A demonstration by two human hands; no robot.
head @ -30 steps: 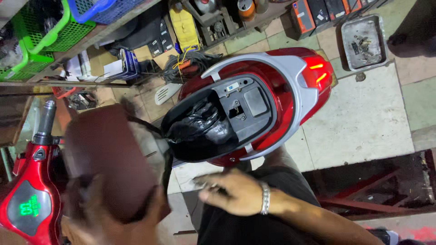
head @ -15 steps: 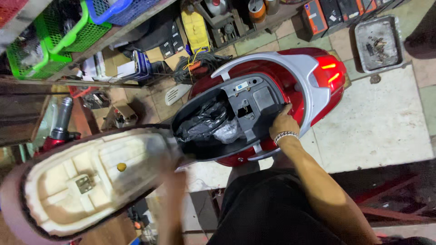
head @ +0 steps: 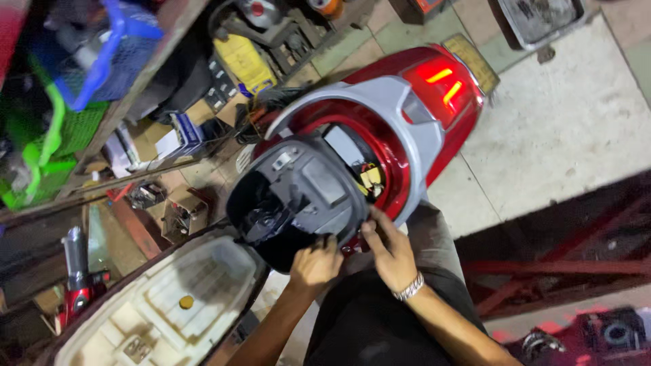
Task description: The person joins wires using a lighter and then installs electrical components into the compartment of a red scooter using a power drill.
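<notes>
A red scooter point(head: 434, 135) with a grey rear rail stands below me, its tail light lit. Its black under-seat storage bucket point(head: 291, 196) is tilted up out of the body. My left hand point(head: 315, 266) grips the bucket's near rim. My right hand point(head: 388, 247), with a metal bracelet on the wrist, holds the rim beside it, fingers against the grey rail. The seat point(head: 163, 305) is flipped open at lower left, its cream underside facing up.
Shelves at upper left hold a blue basket point(head: 102, 61), a green basket point(head: 47, 142), boxes and parts. A metal tray point(head: 542, 20) lies on the tiled floor at top right. A red metal frame point(head: 563, 271) sits at right. The handlebar grip point(head: 74, 261) shows at left.
My left hand has let go of the seat, which now rests flipped open, and joined my right hand on the storage bucket. The bucket has lifted and tilted out of the scooter body.
</notes>
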